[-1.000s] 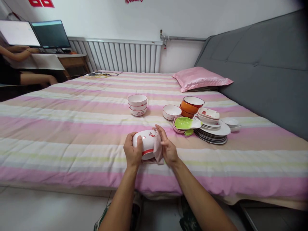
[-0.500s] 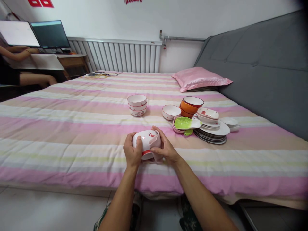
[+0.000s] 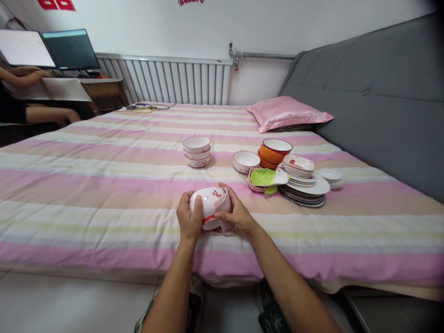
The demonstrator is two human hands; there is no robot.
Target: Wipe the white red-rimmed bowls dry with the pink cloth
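Observation:
A white bowl (image 3: 204, 201) with red floral marks and a red band round its foot is tipped on its side between my hands, just above the near part of the bed. My left hand (image 3: 189, 217) grips its left side, thumb on the outer wall. On the other side, my right hand (image 3: 239, 213) presses a pale pink cloth (image 3: 225, 226) over the rim and wall. The bowl's inside is turned away from me. Beyond it are a stack of white bowls (image 3: 197, 152) and a single white bowl (image 3: 246, 162).
Right of centre lie orange bowls (image 3: 272, 153), a green leaf-shaped dish (image 3: 263, 177), stacked plates (image 3: 321, 186) and a small rectangular dish (image 3: 299, 163). A pink pillow (image 3: 289, 113) rests by the grey headboard (image 3: 367, 106). Another person (image 3: 21, 92) sits at a desk, far left.
The view has shifted very slightly, so everything appears a few pixels further left. Both hands keep the same hold on the bowl and cloth.

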